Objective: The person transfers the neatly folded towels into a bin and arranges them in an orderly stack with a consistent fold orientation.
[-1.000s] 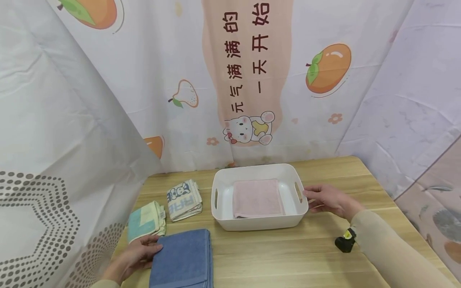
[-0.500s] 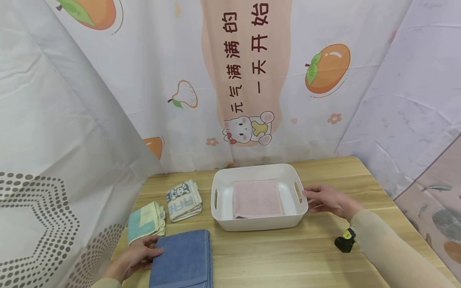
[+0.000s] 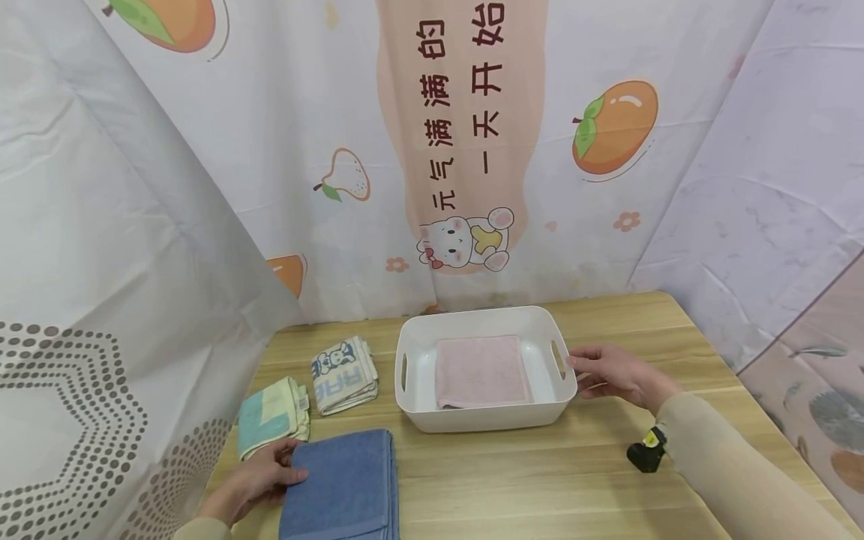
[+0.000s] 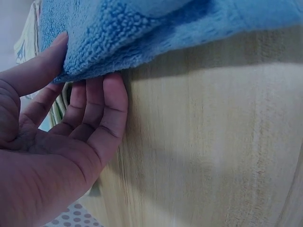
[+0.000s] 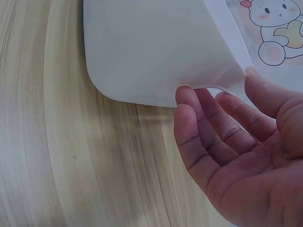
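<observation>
A folded blue towel (image 3: 340, 484) lies at the table's front left. My left hand (image 3: 263, 474) holds its left edge, the thumb on top and the fingers tucked beneath; the left wrist view shows this grip on the towel's thick pile (image 4: 109, 42). At the back middle stands a white plastic basket (image 3: 486, 420) with a folded pink towel (image 3: 482, 371) inside. My right hand (image 3: 617, 375) grips the basket's right end by the handle cutout. In the right wrist view the thumb (image 5: 265, 92) meets the rim while the fingertips reach the wall (image 5: 151, 52) at the opening.
Behind the blue towel lie a folded teal-and-yellow towel (image 3: 266, 416) and a cream towel with a blue animal print (image 3: 344, 375). A small black object with a yellow label (image 3: 646, 451) sits by the right sleeve. A printed curtain (image 3: 472, 150) rises at the table's back edge.
My left hand has shifted very slightly at the blue towel's edge. The right hand, basket and towels hold their places.
</observation>
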Available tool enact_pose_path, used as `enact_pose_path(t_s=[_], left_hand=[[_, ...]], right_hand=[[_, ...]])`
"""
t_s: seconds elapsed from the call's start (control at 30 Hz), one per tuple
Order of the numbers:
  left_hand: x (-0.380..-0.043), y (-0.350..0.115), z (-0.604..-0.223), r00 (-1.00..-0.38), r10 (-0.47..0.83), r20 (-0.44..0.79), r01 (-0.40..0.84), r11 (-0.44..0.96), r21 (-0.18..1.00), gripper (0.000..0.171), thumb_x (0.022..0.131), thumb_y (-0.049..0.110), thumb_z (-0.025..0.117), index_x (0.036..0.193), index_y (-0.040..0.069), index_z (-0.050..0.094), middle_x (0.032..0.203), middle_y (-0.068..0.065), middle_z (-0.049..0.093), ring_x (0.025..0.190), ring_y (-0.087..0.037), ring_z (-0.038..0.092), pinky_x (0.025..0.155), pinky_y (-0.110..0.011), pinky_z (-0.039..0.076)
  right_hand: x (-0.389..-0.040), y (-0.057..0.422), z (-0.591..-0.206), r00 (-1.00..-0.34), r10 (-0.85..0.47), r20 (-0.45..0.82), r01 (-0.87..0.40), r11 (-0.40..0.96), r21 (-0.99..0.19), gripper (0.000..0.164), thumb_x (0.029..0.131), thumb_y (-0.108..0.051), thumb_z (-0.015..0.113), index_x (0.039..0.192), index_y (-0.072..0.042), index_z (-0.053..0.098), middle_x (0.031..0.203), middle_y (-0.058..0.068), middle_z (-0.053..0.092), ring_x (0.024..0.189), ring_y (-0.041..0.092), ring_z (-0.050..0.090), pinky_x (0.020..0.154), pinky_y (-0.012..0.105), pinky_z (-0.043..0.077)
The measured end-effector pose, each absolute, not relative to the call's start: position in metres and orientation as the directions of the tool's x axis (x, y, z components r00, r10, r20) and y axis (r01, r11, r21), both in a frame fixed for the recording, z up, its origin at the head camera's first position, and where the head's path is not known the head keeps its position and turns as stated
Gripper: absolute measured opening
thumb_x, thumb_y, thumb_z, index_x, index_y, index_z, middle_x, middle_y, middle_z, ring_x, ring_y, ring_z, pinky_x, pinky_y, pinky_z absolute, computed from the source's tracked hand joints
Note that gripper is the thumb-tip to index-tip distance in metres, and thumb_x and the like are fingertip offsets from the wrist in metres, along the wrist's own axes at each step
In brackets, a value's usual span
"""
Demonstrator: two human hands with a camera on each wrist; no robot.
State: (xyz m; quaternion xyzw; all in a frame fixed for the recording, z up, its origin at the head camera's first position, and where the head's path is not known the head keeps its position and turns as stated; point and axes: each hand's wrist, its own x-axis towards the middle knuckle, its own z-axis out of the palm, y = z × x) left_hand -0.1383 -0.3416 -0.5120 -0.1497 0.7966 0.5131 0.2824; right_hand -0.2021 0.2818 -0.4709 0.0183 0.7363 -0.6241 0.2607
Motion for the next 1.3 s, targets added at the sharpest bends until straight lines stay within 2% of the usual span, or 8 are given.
enact_pose_path(t_s=[0.13, 0.4, 0.53, 0.93, 1.03, 1.13, 1.2, 1.3], left_hand=[[-0.139, -0.338, -0.514, -0.808, -0.019, -0.589, -0.532, 0.452, 0.716, 0.067, 0.082, 0.001, 0.082, 0.139, -0.006, 0.046, 0.096, -0.011, 0.061, 0.078, -0.021, 0.059, 0.063, -0.035, 0.053], [-0.139, -0.334, -0.516, -0.824, -0.030, -0.566, -0.505, 0.493, 0.708, 0.048, 0.083, 0.001, 0.082, 0.121, -0.001, 0.053, 0.101, -0.012, 0.063, 0.084, -0.022, 0.063, 0.069, -0.039, 0.057], [-0.140, -0.330, -0.517, -0.841, -0.074, -0.535, -0.480, 0.559, 0.677, 0.044, 0.081, 0.003, 0.084, 0.114, 0.001, 0.055, 0.102, -0.013, 0.063, 0.086, -0.023, 0.060, 0.068, -0.039, 0.056], [-0.136, -0.331, -0.518, -0.867, -0.091, -0.489, -0.448, 0.571, 0.688, 0.040, 0.081, -0.001, 0.083, 0.107, 0.003, 0.054, 0.078, -0.004, 0.044, 0.073, -0.020, 0.047, 0.064, -0.034, 0.046], [-0.137, -0.331, -0.517, -0.875, -0.073, -0.478, -0.428, 0.577, 0.696, 0.042, 0.081, 0.001, 0.084, 0.109, 0.003, 0.053, 0.087, -0.007, 0.050, 0.080, -0.022, 0.049, 0.067, -0.036, 0.048], [-0.138, -0.330, -0.514, -0.884, -0.042, -0.465, -0.402, 0.574, 0.713, 0.044, 0.081, 0.003, 0.084, 0.111, 0.003, 0.052, 0.111, -0.015, 0.060, 0.096, -0.027, 0.058, 0.074, -0.039, 0.054], [-0.137, -0.330, -0.511, -0.890, -0.017, -0.456, -0.386, 0.562, 0.732, 0.045, 0.081, 0.004, 0.084, 0.112, 0.003, 0.051, 0.123, -0.019, 0.059, 0.105, -0.031, 0.061, 0.077, -0.041, 0.056], [-0.135, -0.330, -0.507, -0.892, 0.043, -0.449, -0.362, 0.528, 0.768, 0.046, 0.083, 0.004, 0.083, 0.112, 0.003, 0.048, 0.124, -0.020, 0.057, 0.104, -0.031, 0.062, 0.076, -0.041, 0.056]], right_hand=[[-0.202, 0.282, -0.470, -0.862, -0.299, -0.409, 0.354, 0.221, -0.909, 0.057, 0.106, -0.024, 0.057, 0.145, 0.014, 0.041, 0.113, 0.015, 0.068, 0.091, 0.021, 0.070, 0.080, 0.036, 0.061], [-0.202, 0.283, -0.468, -0.858, -0.311, -0.408, 0.351, 0.225, -0.909, 0.058, 0.107, -0.025, 0.056, 0.146, 0.015, 0.039, 0.116, 0.016, 0.068, 0.093, 0.023, 0.071, 0.079, 0.037, 0.061], [-0.201, 0.283, -0.468, -0.858, -0.308, -0.412, 0.355, 0.226, -0.907, 0.058, 0.107, -0.025, 0.055, 0.146, 0.015, 0.038, 0.119, 0.017, 0.067, 0.094, 0.024, 0.071, 0.079, 0.037, 0.061], [-0.201, 0.282, -0.468, -0.860, -0.312, -0.405, 0.347, 0.227, -0.910, 0.057, 0.108, -0.024, 0.055, 0.146, 0.015, 0.039, 0.116, 0.015, 0.068, 0.092, 0.023, 0.071, 0.079, 0.037, 0.061], [-0.201, 0.282, -0.469, -0.860, -0.313, -0.403, 0.345, 0.225, -0.911, 0.057, 0.108, -0.023, 0.055, 0.146, 0.015, 0.039, 0.114, 0.014, 0.068, 0.092, 0.022, 0.071, 0.079, 0.037, 0.061], [-0.200, 0.282, -0.468, -0.860, -0.315, -0.401, 0.343, 0.225, -0.912, 0.056, 0.108, -0.023, 0.054, 0.145, 0.016, 0.040, 0.113, 0.014, 0.068, 0.092, 0.022, 0.071, 0.078, 0.037, 0.061], [-0.200, 0.282, -0.468, -0.860, -0.316, -0.401, 0.343, 0.223, -0.912, 0.055, 0.107, -0.023, 0.055, 0.144, 0.015, 0.041, 0.111, 0.013, 0.069, 0.092, 0.022, 0.071, 0.078, 0.037, 0.061], [-0.200, 0.281, -0.467, -0.859, -0.318, -0.400, 0.344, 0.220, -0.913, 0.054, 0.107, -0.023, 0.055, 0.143, 0.015, 0.042, 0.109, 0.012, 0.070, 0.091, 0.022, 0.071, 0.078, 0.036, 0.061]])
